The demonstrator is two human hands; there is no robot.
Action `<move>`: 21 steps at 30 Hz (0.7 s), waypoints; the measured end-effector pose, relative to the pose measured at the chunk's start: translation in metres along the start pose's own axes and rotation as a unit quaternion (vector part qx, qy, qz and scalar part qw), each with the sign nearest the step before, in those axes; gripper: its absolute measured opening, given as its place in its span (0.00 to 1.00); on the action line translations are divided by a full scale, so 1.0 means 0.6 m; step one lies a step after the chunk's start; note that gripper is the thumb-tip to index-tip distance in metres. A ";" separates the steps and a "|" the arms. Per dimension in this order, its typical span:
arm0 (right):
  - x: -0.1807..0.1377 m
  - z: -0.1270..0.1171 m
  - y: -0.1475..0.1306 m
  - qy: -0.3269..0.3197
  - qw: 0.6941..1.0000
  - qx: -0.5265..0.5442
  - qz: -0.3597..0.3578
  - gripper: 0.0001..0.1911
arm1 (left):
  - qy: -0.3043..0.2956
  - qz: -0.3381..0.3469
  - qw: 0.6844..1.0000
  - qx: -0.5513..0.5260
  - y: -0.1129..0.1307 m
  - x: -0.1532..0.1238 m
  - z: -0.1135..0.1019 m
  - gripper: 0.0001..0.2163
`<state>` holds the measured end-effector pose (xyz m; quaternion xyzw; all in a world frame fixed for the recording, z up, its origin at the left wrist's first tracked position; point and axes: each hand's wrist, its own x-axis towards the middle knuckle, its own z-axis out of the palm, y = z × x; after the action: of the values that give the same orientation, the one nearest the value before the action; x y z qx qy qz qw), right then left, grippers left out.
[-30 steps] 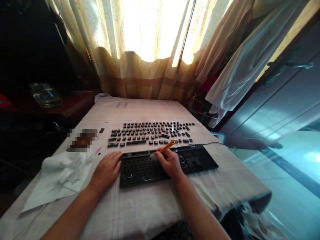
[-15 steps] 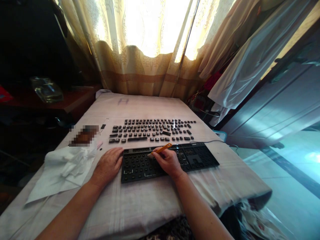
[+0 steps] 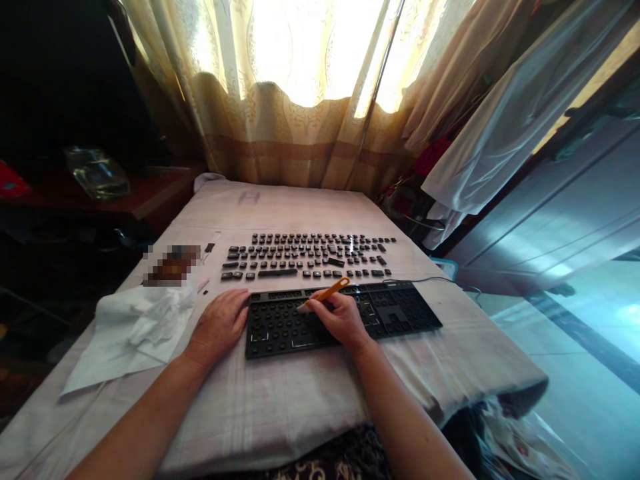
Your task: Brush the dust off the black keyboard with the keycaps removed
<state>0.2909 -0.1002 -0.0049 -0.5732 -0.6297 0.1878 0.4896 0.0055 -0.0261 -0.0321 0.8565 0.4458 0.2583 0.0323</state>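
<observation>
Orange brush (image 3: 333,291), pinched pen-style in the right hand (image 3: 345,321), likely for control, tilts over the keyboard (image 3: 393,315); left hand (image 3: 219,325) lies unclenched against its edge, presumably steadying it!

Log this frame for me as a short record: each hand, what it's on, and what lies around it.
Right hand: gripping an orange-handled brush, its pale tip down at the keyboard base
Left hand: resting at the base's left end, holding nothing visible
Keyboard base: black, keycaps off across much of it
Loose keycaps: laid out in rows beyond the base
Left side: crumpled white tissue on the tablecloth
Background: patterned curtain, backlit
Unclear: pixelated patch beyond the tissue
</observation>
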 end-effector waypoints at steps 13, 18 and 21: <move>0.002 0.001 0.010 0.026 0.999 -0.008 0.020 0.09 | 0.006 0.005 1.000 -0.004 -0.003 -0.002 0.004 0.18; 0.003 -0.001 0.010 0.014 0.999 0.009 0.033 0.10 | 0.007 0.005 1.000 0.001 -0.001 0.000 0.002 0.18; 0.004 -0.002 0.012 0.007 0.999 0.023 0.044 0.11 | 0.005 0.006 1.000 -0.005 0.000 0.000 0.001 0.18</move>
<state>0.2960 -0.0966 -0.0094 -0.5900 -0.5962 0.2198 0.4982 0.0056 -0.0257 -0.0325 0.8576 0.4394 0.2654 0.0330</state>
